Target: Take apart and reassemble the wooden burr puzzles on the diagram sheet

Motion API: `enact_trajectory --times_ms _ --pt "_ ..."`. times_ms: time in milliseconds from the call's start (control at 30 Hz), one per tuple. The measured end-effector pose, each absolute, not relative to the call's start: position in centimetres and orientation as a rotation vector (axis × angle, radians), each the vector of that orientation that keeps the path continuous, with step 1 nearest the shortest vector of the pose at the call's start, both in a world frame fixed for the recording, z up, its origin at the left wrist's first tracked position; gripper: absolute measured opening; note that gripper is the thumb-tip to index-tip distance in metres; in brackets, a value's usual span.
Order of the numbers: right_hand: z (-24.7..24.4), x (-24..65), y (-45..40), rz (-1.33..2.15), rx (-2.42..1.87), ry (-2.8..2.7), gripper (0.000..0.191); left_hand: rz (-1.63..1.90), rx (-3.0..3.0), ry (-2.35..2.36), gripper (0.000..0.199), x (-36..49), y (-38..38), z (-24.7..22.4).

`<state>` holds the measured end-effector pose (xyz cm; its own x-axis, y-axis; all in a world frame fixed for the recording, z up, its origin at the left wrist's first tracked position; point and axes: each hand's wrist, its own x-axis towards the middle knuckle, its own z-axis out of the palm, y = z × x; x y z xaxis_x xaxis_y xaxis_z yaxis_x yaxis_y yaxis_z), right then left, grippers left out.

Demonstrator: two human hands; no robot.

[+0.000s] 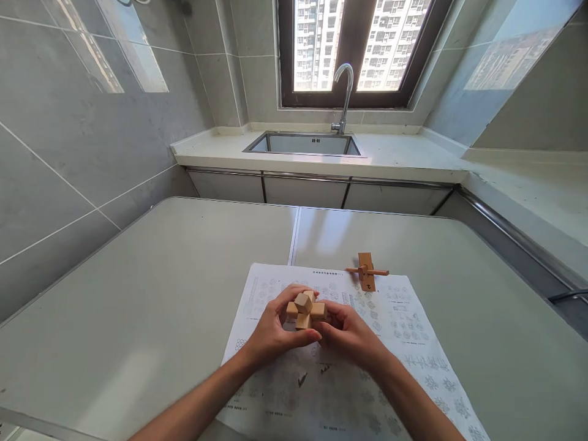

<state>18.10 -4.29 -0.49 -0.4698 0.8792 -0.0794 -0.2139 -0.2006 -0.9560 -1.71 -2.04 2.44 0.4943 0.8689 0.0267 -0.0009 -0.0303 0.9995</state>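
Note:
A pale wooden interlocking burr puzzle (304, 311), its short blocks crossing and sticking out several ways, is held up between my two hands. My left hand (274, 327) wraps its fingers around the far left side, with the thumb along the near side. My right hand (346, 331) grips the puzzle's right side, fingertips and thumb closed on it. Under both hands lies a large printed sheet (257, 373) covered with small line diagrams. Beyond my right hand, a darker brown wooden piece (366, 272) with a thin stick through it rests across the sheet's far edge.
The sheet lies on a pale table (138, 294) with a seam (294, 236) running away from me. Past the table are a white counter (395, 150), a sink (303, 144) and a tall faucet (343, 98) below a window. A dark cable (567, 296) shows at the right edge.

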Motion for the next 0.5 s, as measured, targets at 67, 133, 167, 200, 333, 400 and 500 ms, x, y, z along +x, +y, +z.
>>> enact_trajectory --times_ms 67,133,167,200,333,400,500 --pt "-0.43 18.06 -4.37 1.746 -0.858 -1.266 0.04 0.843 1.437 0.813 0.07 -1.7 -2.02 2.51" --pt "-0.39 18.04 -4.44 1.742 -0.869 -1.263 0.04 0.845 1.433 0.807 0.07 -1.73 -1.99 2.47" --pt "-0.38 18.05 -4.47 1.749 -0.87 -1.261 0.04 0.845 1.432 0.798 0.071 -1.76 -1.97 2.41" --pt "-0.35 18.06 -4.5 1.763 -0.871 -1.26 0.041 0.844 1.433 0.784 0.072 -1.8 -1.96 2.34" --pt "-0.14 18.14 -4.65 1.832 -0.848 -1.27 0.044 0.804 1.442 0.684 0.077 -1.94 -1.89 2.05" --pt "-0.01 18.17 -4.75 1.875 -0.829 -1.278 0.047 0.769 1.437 0.634 0.076 -2.01 -1.85 1.94" --pt "0.02 18.28 -4.85 1.946 -0.756 -1.303 0.052 0.706 1.401 0.544 0.075 -2.07 -1.79 1.85"
